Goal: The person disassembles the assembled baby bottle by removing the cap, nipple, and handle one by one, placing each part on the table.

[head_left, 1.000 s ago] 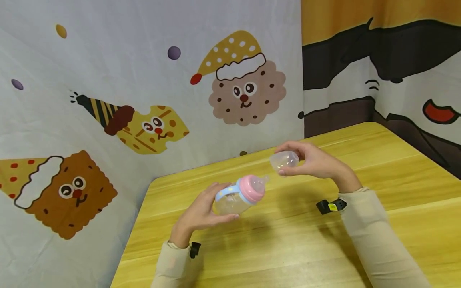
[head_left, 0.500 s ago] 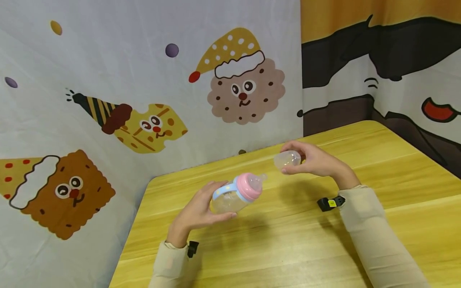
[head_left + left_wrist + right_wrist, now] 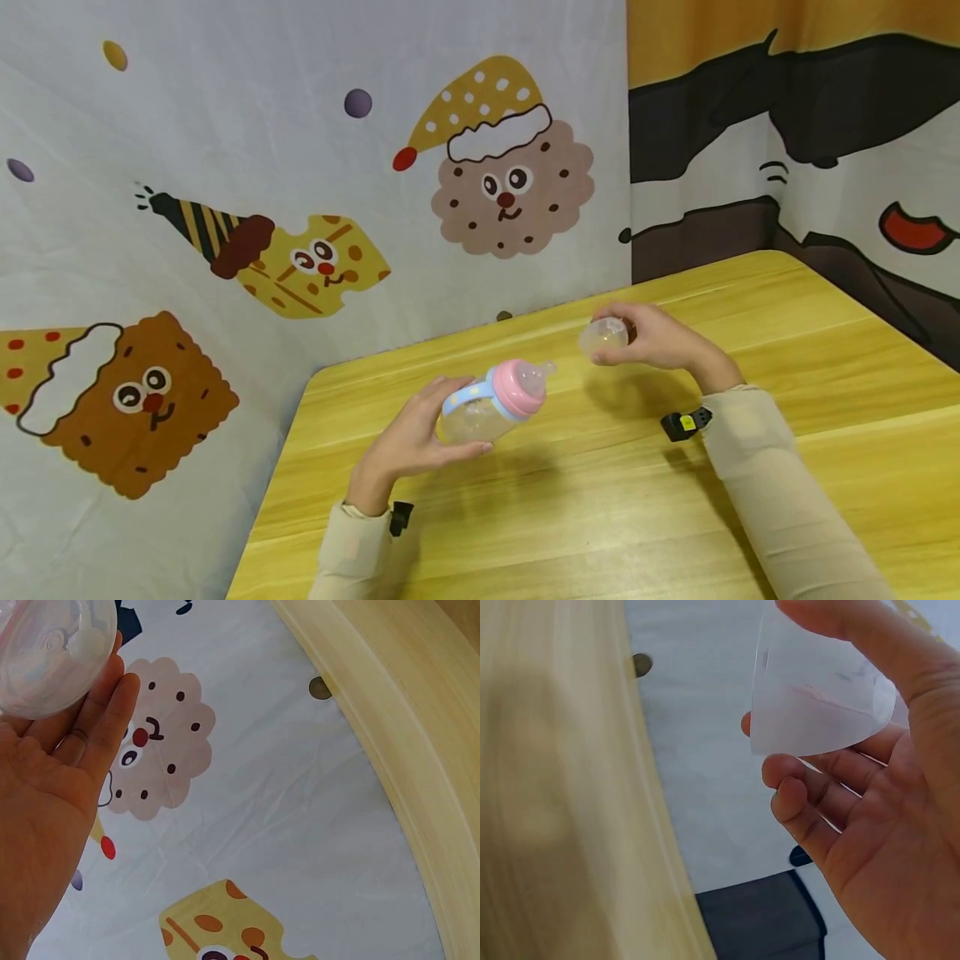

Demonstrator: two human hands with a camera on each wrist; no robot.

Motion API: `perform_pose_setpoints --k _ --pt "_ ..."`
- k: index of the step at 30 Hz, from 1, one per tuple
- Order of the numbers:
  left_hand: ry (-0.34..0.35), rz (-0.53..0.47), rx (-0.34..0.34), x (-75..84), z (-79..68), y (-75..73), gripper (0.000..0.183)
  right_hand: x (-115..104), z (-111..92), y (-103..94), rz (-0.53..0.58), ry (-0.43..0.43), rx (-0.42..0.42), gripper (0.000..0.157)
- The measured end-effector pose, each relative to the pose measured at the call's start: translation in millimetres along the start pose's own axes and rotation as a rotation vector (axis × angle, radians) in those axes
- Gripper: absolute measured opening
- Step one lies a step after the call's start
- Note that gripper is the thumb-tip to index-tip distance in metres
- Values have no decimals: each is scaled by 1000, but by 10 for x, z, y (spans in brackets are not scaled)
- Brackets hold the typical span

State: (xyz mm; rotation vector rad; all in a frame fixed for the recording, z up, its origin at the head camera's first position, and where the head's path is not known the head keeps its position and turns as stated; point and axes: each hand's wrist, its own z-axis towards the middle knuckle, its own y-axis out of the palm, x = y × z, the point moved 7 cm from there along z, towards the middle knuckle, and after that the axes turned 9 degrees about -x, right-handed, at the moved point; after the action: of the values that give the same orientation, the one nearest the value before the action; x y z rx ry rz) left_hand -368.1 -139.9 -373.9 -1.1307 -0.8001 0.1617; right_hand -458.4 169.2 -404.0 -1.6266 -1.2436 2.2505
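A clear baby bottle (image 3: pixel 480 417) with a pink collar, blue handles and a clear nipple lies tilted in my left hand (image 3: pixel 408 437), its nipple pointing up and to the right. My left fingers and thumb grip its body above the table. In the left wrist view the bottle's round base (image 3: pixel 56 656) shows against the palm. To the right, my right hand (image 3: pixel 660 337) holds a translucent dome-shaped bottle cap (image 3: pixel 602 337) between thumb and fingers. The right wrist view shows the cap (image 3: pixel 817 697) with the thumb over one side and fingertips under the other. Cap and nipple are apart.
Both hands are over a wood-grain table (image 3: pixel 570 508). Behind it hangs a white cloth (image 3: pixel 300 125) printed with cartoon biscuits and cheese. At the right is another printed curtain (image 3: pixel 705 158). Black straps sit at both wrists.
The right hand has drawn the cap slightly rightward, away from the nipple, and turned it a little. The left hand with the bottle has shifted slightly left, then stays nearly still.
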Motion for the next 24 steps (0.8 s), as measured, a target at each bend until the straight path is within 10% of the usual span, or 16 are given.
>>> perform_pose_setpoints --k 24 --pt "-20 0 -5 -12 -14 -21 75 503 68 184 -77 148 -2 66"
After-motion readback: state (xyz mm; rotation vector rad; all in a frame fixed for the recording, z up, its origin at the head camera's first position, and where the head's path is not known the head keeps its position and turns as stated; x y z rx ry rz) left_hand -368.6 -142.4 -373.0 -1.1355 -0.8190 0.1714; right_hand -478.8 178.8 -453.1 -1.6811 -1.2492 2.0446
